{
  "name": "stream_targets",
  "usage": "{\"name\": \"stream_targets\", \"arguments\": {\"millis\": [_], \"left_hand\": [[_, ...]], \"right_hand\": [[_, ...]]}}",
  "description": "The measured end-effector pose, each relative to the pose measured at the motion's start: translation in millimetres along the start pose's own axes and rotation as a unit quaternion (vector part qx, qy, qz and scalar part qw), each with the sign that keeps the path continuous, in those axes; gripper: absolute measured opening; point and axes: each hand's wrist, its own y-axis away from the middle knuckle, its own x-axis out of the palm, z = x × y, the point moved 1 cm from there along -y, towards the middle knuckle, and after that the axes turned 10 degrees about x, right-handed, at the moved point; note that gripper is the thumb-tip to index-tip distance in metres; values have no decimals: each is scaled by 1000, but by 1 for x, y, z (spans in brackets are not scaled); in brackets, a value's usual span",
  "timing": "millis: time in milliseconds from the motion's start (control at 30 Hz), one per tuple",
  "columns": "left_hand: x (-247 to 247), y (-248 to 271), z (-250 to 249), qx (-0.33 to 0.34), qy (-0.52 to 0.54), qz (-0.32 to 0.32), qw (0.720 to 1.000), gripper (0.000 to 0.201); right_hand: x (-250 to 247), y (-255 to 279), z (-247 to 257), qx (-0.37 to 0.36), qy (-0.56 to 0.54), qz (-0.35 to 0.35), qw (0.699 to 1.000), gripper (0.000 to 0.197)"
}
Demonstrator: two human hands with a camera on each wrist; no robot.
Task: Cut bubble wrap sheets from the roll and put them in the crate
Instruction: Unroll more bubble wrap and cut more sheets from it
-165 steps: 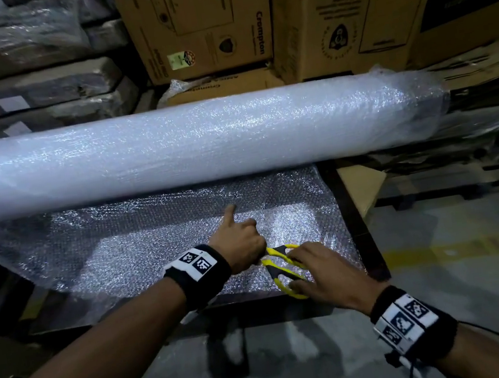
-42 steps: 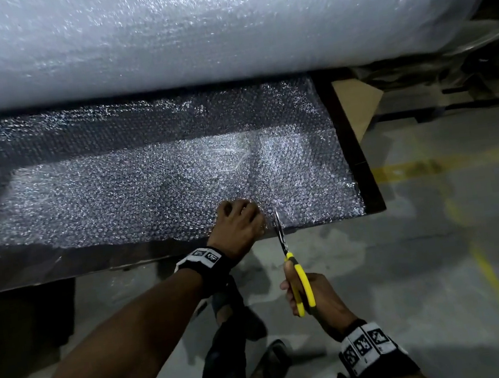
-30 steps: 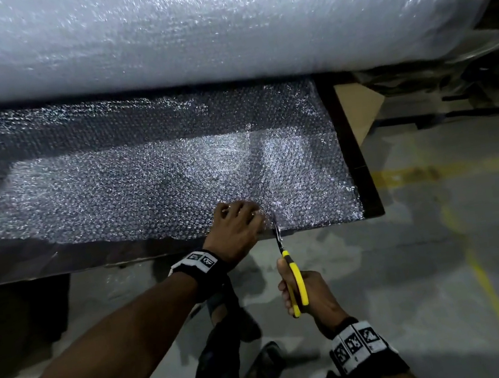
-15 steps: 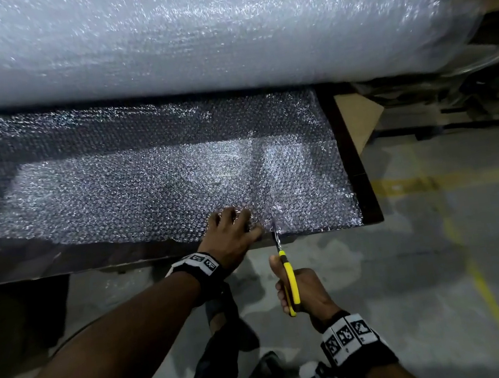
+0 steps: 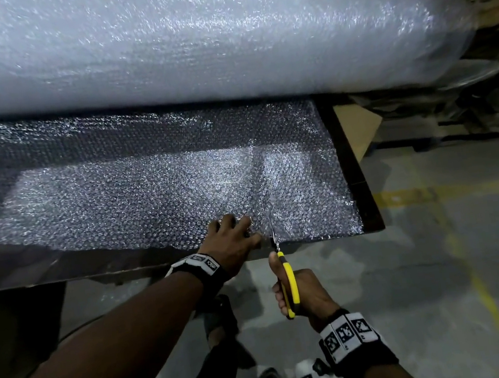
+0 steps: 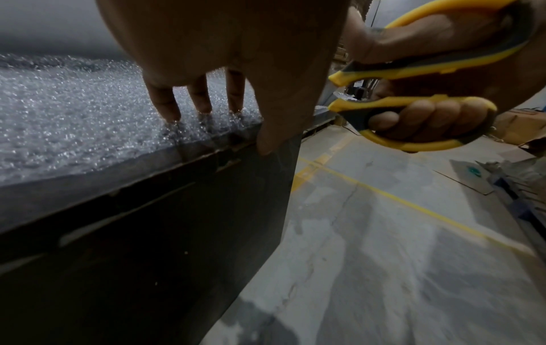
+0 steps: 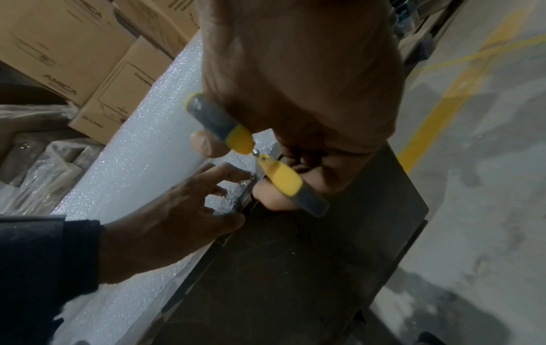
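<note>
Bubble wrap (image 5: 159,198) lies unrolled across the dark table (image 5: 369,204) below the roll (image 5: 188,37) in your head view; your left hand (image 5: 233,239) presses it flat with straight fingers while your right hand (image 5: 301,290) grips the scissors (image 5: 288,282), blades just entering the near edge, so nearly the whole cut remains and no crate shows. Your left wrist view shows fingertips (image 6: 165,112) on the sheet. Your right wrist view shows the handles parted. Since half a second ago, little has moved.

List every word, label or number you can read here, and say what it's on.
"AMICA": side of the upper cardboard box.
"25 Litres": lower cardboard box, near its bottom corner; its vertical brand word is too blurred.
Wristband squares: coded markers, no text.
</note>
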Motion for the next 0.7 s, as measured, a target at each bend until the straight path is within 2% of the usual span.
{"name": "stream_targets", "arguments": {"millis": [67,333,533,700], "left_hand": [[-1,-1,0,-3,-2,6,1000,53],[-3,-3,0,-13,-9,24,1000,57],[-1,-4,0,-16,-10,21,1000,57],[0,-4,0,-13,-7,8,1000,57]], "right_hand": [[0,-1,4,4,6,9,1000,82],[2,-6,6,-1,0,5,1000,77],[0,-6,12,-9,9,-3,1000,73],[0,-8,12,-1,-4,7,1000,80]]}}
